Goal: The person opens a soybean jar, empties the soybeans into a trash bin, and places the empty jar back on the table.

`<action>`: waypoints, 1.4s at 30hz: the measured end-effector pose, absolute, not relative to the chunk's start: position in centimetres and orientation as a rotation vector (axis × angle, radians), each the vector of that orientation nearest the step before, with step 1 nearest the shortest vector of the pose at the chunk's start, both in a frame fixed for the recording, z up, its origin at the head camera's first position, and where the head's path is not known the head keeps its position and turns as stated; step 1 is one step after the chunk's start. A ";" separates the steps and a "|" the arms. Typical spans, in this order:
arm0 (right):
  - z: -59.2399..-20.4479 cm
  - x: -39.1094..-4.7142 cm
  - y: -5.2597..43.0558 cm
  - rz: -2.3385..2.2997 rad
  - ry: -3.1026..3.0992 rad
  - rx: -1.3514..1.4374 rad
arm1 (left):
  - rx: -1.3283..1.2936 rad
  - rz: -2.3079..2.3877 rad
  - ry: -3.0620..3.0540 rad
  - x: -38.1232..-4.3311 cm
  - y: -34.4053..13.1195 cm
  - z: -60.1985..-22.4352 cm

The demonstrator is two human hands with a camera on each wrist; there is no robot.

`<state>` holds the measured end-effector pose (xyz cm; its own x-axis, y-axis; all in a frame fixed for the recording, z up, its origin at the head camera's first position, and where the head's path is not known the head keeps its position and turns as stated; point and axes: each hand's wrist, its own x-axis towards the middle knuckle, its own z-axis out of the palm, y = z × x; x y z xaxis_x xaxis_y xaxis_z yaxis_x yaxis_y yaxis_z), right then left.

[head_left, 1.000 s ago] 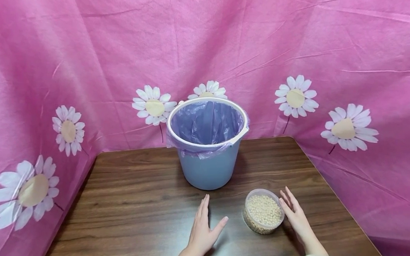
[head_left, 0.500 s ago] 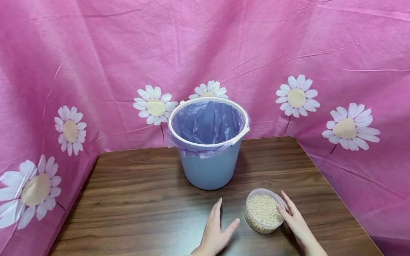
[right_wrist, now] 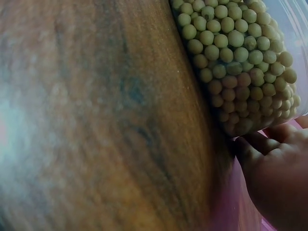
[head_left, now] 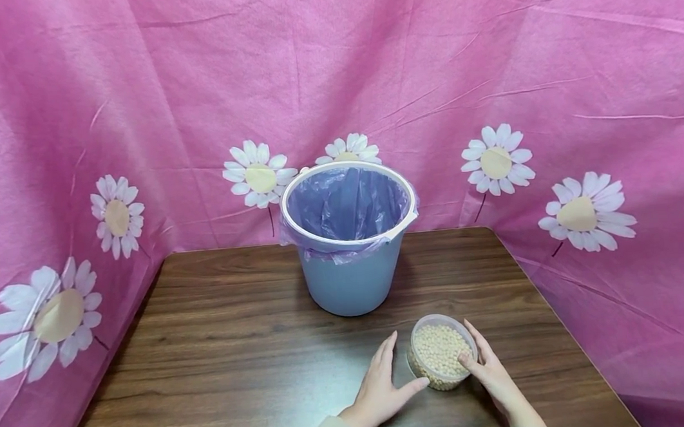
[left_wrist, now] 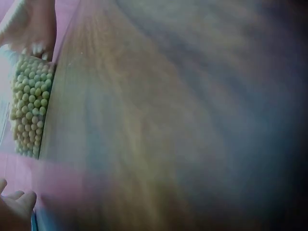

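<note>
A round clear plastic tub [head_left: 442,382] full of pale-yellow soybeans [head_left: 440,349] stands upright on the wooden table. My right hand [head_left: 495,373] holds the tub's right side, with the thumb across the rim and the fingers along the outer wall. In the right wrist view, the fingers of this hand [right_wrist: 279,168] bend against the tub's lower side. To the left of the tub, my left hand [head_left: 380,385] is spread, with its thumb tip right at the near-left wall. The left wrist view shows the beans [left_wrist: 31,101] through the clear side.
Behind the tub stands a blue bucket [head_left: 351,281] with a white rim, lined with a purple plastic bag [head_left: 341,204]. A pink cloth [head_left: 196,86] printed with daisies hangs behind and beside the table [head_left: 210,349].
My left hand has moved right, up to the tub. The right hand has closed in on the tub's right side, its thumb coming over the rim. The tub has stayed in place.
</note>
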<state>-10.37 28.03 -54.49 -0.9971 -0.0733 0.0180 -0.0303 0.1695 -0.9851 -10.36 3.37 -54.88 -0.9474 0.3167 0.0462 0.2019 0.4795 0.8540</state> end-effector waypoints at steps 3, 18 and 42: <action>-54.6 -10.4 27.9 -2.035 2.377 -0.168 | 0.463 1.445 2.588 -10.5 3.9 -54.8; -54.8 -10.7 28.8 -1.918 2.403 -0.349 | 0.560 1.264 2.627 -11.1 6.1 -54.2; -54.2 -10.3 27.5 -1.854 2.425 -0.297 | 0.427 1.465 2.617 -10.8 6.2 -54.4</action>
<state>-10.34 27.49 -54.19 -0.9786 -0.1977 0.0579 -0.1077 0.2513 -0.9619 -10.83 6.20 -54.44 -0.9542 0.2967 0.0393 0.1887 0.4943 0.8486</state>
